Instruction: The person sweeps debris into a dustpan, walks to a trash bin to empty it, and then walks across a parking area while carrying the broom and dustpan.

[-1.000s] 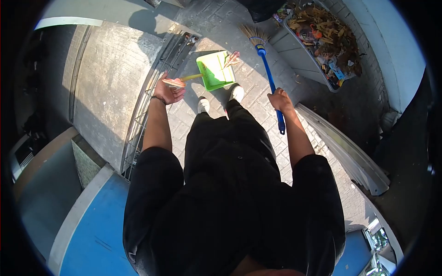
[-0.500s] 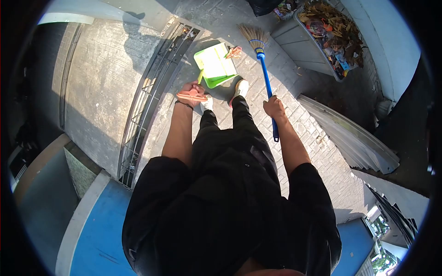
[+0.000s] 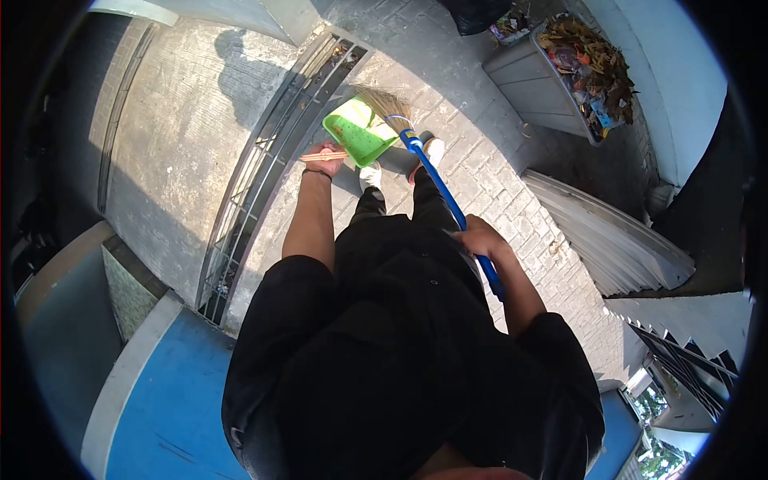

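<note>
A green dustpan [image 3: 370, 149] is tilted in front of my shoes, its inside facing up and partly sunlit. My left hand [image 3: 326, 162] is closed around its handle, whose flat orange end pokes out beside the fingers. Closed on the blue shaft of a broom [image 3: 438, 186], my right hand [image 3: 483, 238] is close to my right hip. The broom's straw bristles overlap the far edge of the dustpan, and the shaft slants down past my right leg.
A metal drain grate [image 3: 258, 160] runs along the left. At the upper right stands a grey bin [image 3: 528, 76] heaped with dry leaves and litter, near a black bag [image 3: 472, 12]. A corrugated sheet [image 3: 608, 228] lies at right on the paving.
The broom head has swung left onto the dustpan's far edge, and my right hand has come back toward my hip. The dustpan has tilted; the brown leaf at its edge no longer shows.
</note>
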{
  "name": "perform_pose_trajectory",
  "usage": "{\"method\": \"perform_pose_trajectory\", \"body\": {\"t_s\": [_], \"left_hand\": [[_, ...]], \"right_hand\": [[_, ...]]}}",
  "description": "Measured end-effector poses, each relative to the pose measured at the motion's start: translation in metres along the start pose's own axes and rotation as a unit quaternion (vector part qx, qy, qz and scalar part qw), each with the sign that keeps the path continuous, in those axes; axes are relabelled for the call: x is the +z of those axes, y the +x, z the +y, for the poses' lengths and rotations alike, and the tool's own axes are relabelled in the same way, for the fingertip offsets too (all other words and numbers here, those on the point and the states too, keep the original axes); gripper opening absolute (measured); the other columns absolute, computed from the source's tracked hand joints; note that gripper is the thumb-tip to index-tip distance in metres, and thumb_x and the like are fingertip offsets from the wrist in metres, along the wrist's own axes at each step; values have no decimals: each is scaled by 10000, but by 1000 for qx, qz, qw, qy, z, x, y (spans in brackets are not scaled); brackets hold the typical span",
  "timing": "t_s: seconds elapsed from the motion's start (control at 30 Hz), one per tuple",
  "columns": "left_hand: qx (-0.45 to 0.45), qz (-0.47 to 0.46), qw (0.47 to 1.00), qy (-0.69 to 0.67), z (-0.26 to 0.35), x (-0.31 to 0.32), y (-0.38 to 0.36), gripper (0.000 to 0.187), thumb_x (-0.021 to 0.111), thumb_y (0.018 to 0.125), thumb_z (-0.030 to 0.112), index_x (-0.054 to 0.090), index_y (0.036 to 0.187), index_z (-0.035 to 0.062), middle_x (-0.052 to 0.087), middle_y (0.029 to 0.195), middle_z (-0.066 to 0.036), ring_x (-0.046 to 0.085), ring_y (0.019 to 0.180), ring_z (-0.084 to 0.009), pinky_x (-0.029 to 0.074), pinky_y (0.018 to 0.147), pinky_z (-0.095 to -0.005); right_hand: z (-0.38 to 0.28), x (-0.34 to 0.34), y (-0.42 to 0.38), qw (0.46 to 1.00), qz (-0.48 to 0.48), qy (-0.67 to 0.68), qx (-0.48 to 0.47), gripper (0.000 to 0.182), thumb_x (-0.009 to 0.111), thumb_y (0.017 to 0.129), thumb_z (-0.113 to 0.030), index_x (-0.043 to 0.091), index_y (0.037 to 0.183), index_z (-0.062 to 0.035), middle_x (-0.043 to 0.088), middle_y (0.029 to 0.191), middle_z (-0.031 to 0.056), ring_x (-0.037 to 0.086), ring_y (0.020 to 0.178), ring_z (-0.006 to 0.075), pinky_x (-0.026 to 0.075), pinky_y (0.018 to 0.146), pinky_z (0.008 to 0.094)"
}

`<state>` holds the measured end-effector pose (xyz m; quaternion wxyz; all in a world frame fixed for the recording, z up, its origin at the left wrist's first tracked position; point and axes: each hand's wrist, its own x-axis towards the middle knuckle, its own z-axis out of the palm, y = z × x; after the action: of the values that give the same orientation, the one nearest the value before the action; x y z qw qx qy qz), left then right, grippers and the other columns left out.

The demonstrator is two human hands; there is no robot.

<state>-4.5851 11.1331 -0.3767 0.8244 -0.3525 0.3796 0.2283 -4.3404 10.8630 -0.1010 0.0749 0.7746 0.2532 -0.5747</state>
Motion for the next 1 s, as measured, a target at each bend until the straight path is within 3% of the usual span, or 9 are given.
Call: {"method": "perform_pose_trajectory", "body": {"t_s": [0.17, 0.27, 0.4, 0.6, 0.8, 0.87, 0.9, 0.93, 1.0], "left_hand": [[44, 41, 998, 5, 2, 8, -19, 103, 404, 829, 34, 401, 738, -13, 405, 631, -75, 469, 494, -151, 477, 460, -233], [37, 44, 998, 19, 17, -12, -3, 96, 406, 819, 27, 400, 734, -17, 413, 634, -81, 481, 498, -153, 481, 470, -234], [37, 47, 998, 18, 20, -19, -5, 74, 414, 802, 12, 395, 735, -15, 427, 651, -90, 487, 498, -154, 484, 479, -235], [61, 28, 996, 55, 11, -10, -15, 68, 445, 758, -36, 385, 763, -3, 438, 644, -82, 486, 492, -148, 483, 483, -228], [-63, 77, 988, 116, 2, 7, -12, 155, 482, 745, -46, 361, 722, 49, 386, 584, -20, 422, 483, -110, 440, 517, -226], [9, 87, 978, 189, -36, 25, -31, 169, 482, 775, -65, 385, 698, 49, 386, 556, -9, 436, 470, -120, 445, 506, -210], [19, 98, 974, 203, -55, 35, -37, 197, 488, 770, -71, 383, 671, 64, 390, 549, -5, 435, 467, -120, 442, 534, -232], [31, 108, 970, 216, -68, 41, -40, 225, 494, 764, -76, 382, 645, 79, 394, 542, 0, 435, 465, -120, 439, 561, -254], [-23, 76, 966, 245, -72, 36, -30, 245, 499, 765, -64, 377, 614, 86, 398, 532, -11, 418, 459, -126, 427, 570, -285]], "right_hand": [[-13, -16, -64, 994, -11, 97, 40, 288, 613, 774, -235, 544, 862, 30, 551, 690, 125, 553, 599, 187, 441, 544, 328], [-19, -15, -56, 993, 14, 100, 64, 285, 608, 776, -237, 537, 849, 30, 549, 686, 122, 550, 595, 186, 437, 535, 331], [-14, 11, -1, 990, 118, -75, 11, 394, 542, 766, -253, 476, 1007, 51, 545, 1036, 294, 554, 968, 386, 432, 845, 406], [-21, 29, 5, 998, 19, -58, 27, 417, 532, 773, -244, 496, 1039, 76, 538, 1079, 276, 519, 1054, 358, 398, 886, 373], [-15, 9, -77, 997, -23, 64, 37, 409, 576, 766, -280, 539, 1023, 36, 586, 928, 205, 563, 909, 293, 414, 793, 357], [-8, 6, -95, 988, -15, 146, 55, 406, 576, 762, -283, 545, 1005, 41, 592, 890, 194, 572, 866, 281, 421, 774, 361], [21, 23, -85, 992, 54, 103, 39, 384, 585, 760, -275, 546, 949, 56, 589, 754, 159, 586, 692, 236, 452, 636, 354], [31, 18, -87, 987, 61, 138, 63, 366, 588, 760, -269, 547, 921, 58, 584, 728, 160, 589, 654, 234, 456, 606, 351], [47, 12, -91, 970, 69, 208, 108, 336, 595, 760, -255, 548, 865, 60, 573, 676, 161, 595, 579, 230, 462, 544, 346]]}}
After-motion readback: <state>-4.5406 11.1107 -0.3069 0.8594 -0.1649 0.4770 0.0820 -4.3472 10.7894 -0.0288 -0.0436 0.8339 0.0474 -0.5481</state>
